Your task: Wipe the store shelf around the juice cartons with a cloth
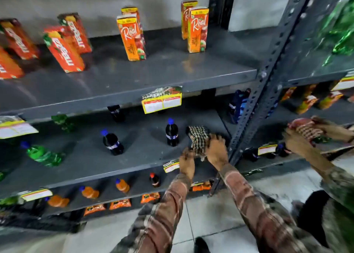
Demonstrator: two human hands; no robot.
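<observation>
Right hand [217,151] pressing checked cloth [198,138]; cartons [198,29] read "Real".

Your checked cloth [198,140], in cream and dark squares, lies crumpled on the second shelf [92,157] near its right end, just beside the grey upright. The juice cartons [132,36] stand one shelf [134,74] higher: two pairs of orange apple cartons upright, one pair mid-shelf and one pair [195,26] towards the right, and a group of red-orange cartons [65,49] at the left, which look tilted.
</observation>
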